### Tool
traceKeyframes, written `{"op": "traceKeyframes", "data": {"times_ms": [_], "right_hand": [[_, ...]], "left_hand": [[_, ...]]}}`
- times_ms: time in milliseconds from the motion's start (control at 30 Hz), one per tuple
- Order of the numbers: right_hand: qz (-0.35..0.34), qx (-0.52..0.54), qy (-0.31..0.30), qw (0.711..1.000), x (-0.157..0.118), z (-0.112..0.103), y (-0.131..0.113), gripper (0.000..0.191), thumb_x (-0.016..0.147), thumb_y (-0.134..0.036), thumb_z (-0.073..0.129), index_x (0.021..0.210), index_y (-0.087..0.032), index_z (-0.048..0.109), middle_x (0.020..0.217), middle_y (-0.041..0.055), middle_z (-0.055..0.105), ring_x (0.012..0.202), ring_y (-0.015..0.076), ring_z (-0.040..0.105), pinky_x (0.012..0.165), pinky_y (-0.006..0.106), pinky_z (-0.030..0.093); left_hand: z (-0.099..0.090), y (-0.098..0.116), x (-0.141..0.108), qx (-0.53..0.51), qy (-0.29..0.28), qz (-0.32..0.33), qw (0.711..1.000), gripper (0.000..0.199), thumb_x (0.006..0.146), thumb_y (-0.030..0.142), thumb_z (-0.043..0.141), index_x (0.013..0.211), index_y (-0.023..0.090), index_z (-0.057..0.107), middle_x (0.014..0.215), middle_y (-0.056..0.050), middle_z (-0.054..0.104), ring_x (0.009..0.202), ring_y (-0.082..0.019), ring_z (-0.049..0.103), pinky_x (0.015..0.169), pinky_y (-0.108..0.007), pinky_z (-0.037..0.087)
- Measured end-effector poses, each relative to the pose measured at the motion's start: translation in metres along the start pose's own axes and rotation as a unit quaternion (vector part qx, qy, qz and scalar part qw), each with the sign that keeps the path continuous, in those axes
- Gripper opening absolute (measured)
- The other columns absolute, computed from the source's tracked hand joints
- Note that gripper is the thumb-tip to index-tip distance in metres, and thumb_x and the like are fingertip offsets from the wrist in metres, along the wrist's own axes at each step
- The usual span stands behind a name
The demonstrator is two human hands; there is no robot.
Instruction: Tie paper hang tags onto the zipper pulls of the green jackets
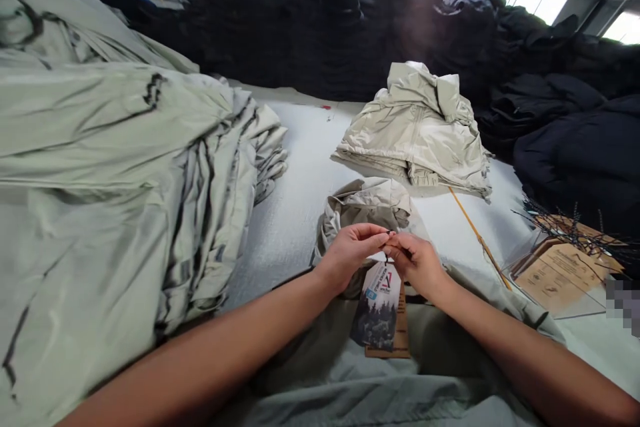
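I watch left hand (350, 252) and right hand (419, 265) meet, thumbs and forefingers pinched on a black cord (387, 258). Printed tag (379, 307) hangs below, before a pale green jacket (380, 403) on white table (300, 147).

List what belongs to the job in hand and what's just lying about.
Job in hand:
black cord, pinched by left hand and right hand
hang tags dangling from it
garment beneath
probably pale garment piles, brown cards, black strings

Apparently lying about:
yellow cord
dark garment stacks behind

The hang tag (377, 313) is grey with dark trees — card (403, 333) brown, garment (370, 400) grey-green.
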State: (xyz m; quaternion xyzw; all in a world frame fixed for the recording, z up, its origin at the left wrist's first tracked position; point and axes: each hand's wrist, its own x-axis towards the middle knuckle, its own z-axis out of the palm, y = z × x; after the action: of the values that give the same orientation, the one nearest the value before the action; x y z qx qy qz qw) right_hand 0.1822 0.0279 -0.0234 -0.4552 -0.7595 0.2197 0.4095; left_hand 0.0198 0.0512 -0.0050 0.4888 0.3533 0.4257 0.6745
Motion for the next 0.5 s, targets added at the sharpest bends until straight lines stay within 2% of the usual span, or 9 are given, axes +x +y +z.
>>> {"op": "traceKeyframes", "data": {"times_ms": [67,100,133,200,267,300,333,500], "right_hand": [[0.048,-0.001,-0.002,0.999,0.001,-0.007,0.005,0.022,0.092,-0.03,0.048,0.077,-0.018,0.061,0.068,0.0002,0.059,0.064,0.0139,0.051,0.06,0.024,0.039],[0.073,-0.014,-0.003,0.997,0.001,-0.011,0.007,0.022,0.091,-0.03,0.047,0.078,-0.018,0.061,0.068,-0.0001,0.058,0.062,0.0134,0.05,0.059,0.024,0.038],[0.096,-0.031,-0.011,0.995,0.001,-0.016,0.009,0.022,0.091,-0.03,0.048,0.078,-0.017,0.061,0.067,-0.0004,0.057,0.061,0.0129,0.048,0.058,0.024,0.036],[0.129,-0.068,-0.062,0.987,0.0,-0.028,0.009,0.021,0.088,-0.031,0.052,0.075,-0.017,0.061,0.062,-0.0017,0.054,0.058,0.0119,0.044,0.055,0.023,0.033],[0.153,-0.087,-0.141,0.974,-0.001,-0.037,0.004,0.021,0.084,-0.033,0.059,0.071,-0.016,0.061,0.058,-0.0027,0.051,0.055,0.0111,0.042,0.053,0.023,0.03],[0.16,-0.088,-0.173,0.968,-0.001,-0.04,0.001,0.021,0.082,-0.033,0.062,0.07,-0.016,0.062,0.057,-0.0027,0.052,0.055,0.0108,0.042,0.052,0.023,0.03],[0.167,-0.083,-0.195,0.963,-0.001,-0.042,-0.003,0.02,0.08,-0.032,0.065,0.07,-0.015,0.062,0.057,-0.0024,0.053,0.054,0.0105,0.042,0.051,0.023,0.031],[0.253,0.018,-0.25,0.934,-0.001,-0.036,-0.016,0.016,0.074,-0.027,0.073,0.076,-0.015,0.063,0.057,-0.0029,0.059,0.046,0.0095,0.052,0.044,0.02,0.034]], "left_hand": [[-0.006,0.006,0.004,0.121,-0.016,0.029,0.992,0.024,0.072,0.026,0.068,0.092,0.013,0.071,0.091,-0.007,0.073,0.085,-0.017,0.065,0.082,-0.029,0.049],[-0.01,0.01,0.006,0.208,-0.021,0.054,0.977,0.022,0.074,0.023,0.065,0.092,0.014,0.071,0.092,-0.007,0.073,0.086,-0.018,0.065,0.081,-0.028,0.049],[-0.013,0.014,0.008,0.305,-0.03,0.078,0.949,0.019,0.074,0.02,0.062,0.091,0.014,0.071,0.091,-0.007,0.072,0.086,-0.018,0.065,0.079,-0.027,0.049],[-0.019,0.021,0.009,0.497,-0.075,0.102,0.858,0.016,0.076,0.015,0.058,0.085,0.016,0.071,0.086,-0.005,0.072,0.082,-0.017,0.064,0.073,-0.025,0.048],[-0.022,0.025,0.007,0.618,-0.131,0.092,0.77,0.016,0.076,0.012,0.057,0.081,0.017,0.072,0.08,-0.003,0.072,0.075,-0.017,0.064,0.068,-0.024,0.046],[-0.022,0.026,0.004,0.648,-0.151,0.087,0.741,0.017,0.075,0.011,0.058,0.08,0.017,0.072,0.079,-0.003,0.072,0.074,-0.017,0.064,0.067,-0.024,0.045],[-0.022,0.026,0.001,0.665,-0.163,0.085,0.724,0.017,0.074,0.009,0.059,0.08,0.017,0.073,0.079,-0.004,0.072,0.074,-0.018,0.064,0.067,-0.024,0.045],[-0.023,0.023,-0.016,0.686,-0.204,0.138,0.684,0.02,0.076,0.006,0.06,0.085,0.017,0.074,0.085,-0.006,0.071,0.082,-0.02,0.065,0.073,-0.026,0.047]]}}
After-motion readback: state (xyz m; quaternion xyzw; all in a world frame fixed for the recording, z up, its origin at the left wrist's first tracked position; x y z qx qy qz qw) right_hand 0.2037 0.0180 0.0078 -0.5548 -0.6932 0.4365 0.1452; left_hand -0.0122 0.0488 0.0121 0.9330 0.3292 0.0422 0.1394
